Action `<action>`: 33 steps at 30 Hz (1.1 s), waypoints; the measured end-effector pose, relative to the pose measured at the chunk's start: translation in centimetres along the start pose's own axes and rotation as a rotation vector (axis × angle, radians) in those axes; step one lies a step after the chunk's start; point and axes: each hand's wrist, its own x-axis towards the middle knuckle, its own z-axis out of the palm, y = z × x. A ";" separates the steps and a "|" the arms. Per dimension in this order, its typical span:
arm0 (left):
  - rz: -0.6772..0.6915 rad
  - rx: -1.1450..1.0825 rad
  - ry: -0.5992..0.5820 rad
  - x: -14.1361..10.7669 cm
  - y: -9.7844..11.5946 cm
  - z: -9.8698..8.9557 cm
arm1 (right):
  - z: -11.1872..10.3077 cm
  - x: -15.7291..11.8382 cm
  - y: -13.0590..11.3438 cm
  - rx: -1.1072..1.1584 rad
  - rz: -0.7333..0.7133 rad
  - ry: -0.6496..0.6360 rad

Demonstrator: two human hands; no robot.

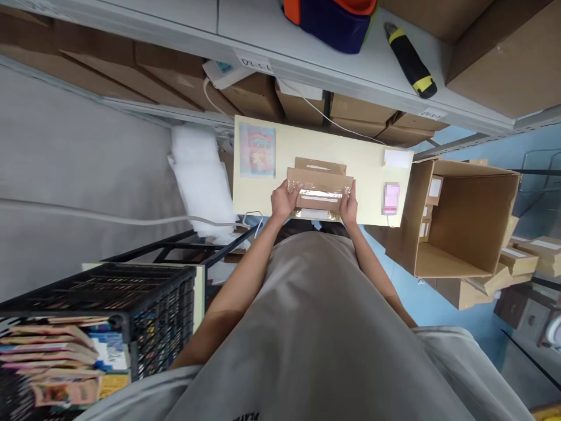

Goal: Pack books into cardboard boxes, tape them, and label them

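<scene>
A small brown cardboard box (pixel 319 179) is held near the front edge of the pale yellow table (pixel 368 166). Shiny clear tape runs across its near side. My left hand (pixel 284 200) grips the left end, its thumb lying over the taped face. At the right end, my right hand (pixel 349 204) is closed on the box, thumb upward. Another brown cardboard strip (pixel 321 165) shows just behind it; I cannot tell whether it belongs to the same box. Fingers under the box are hidden.
A colourful packet (pixel 255 150) lies at the table's left, with a phone-like pink item (pixel 391 199) and white label stack (pixel 397 158) at right. A large open carton (pixel 464 219) stands rightward. A black crate (pixel 162 318) holds packets. A black-yellow cutter (pixel 411 61) rests on the shelf.
</scene>
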 end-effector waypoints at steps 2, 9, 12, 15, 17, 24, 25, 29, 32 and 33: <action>0.037 -0.047 -0.021 0.0 -0.3 -0.3 | -0.1 0.0 0.0 0.028 0.057 0.049; 0.202 -0.271 -0.057 -0.7 1.2 -1.4 | -2.2 -0.6 -2.1 0.077 0.016 0.267; 0.321 -0.264 0.035 -1.2 2.6 -3.1 | -4.4 -0.5 -4.3 0.031 -0.119 0.314; 0.342 -0.268 0.101 -1.6 3.5 -4.9 | -6.3 -0.2 -5.9 -0.028 -0.210 0.315; 0.313 -0.293 0.117 -1.6 3.6 -5.4 | -6.8 0.1 -6.1 -0.042 -0.218 0.297; 0.060 -0.391 0.023 -0.6 0.5 -1.0 | -3.6 -0.2 -1.9 -0.020 0.071 0.085; 0.005 -0.374 -0.005 -0.6 -0.2 -0.3 | -3.1 -0.5 -1.3 -0.021 0.114 0.052; -0.106 -0.331 -0.061 0.0 -2.4 0.6 | -2.4 -0.6 0.3 -0.036 0.160 -0.003; -0.105 -0.343 -0.023 2.4 -2.5 -0.3 | -2.9 1.3 0.4 -0.040 0.131 0.034; -0.102 -0.346 0.002 3.6 -2.2 -0.6 | -3.2 2.3 0.2 -0.031 0.126 0.063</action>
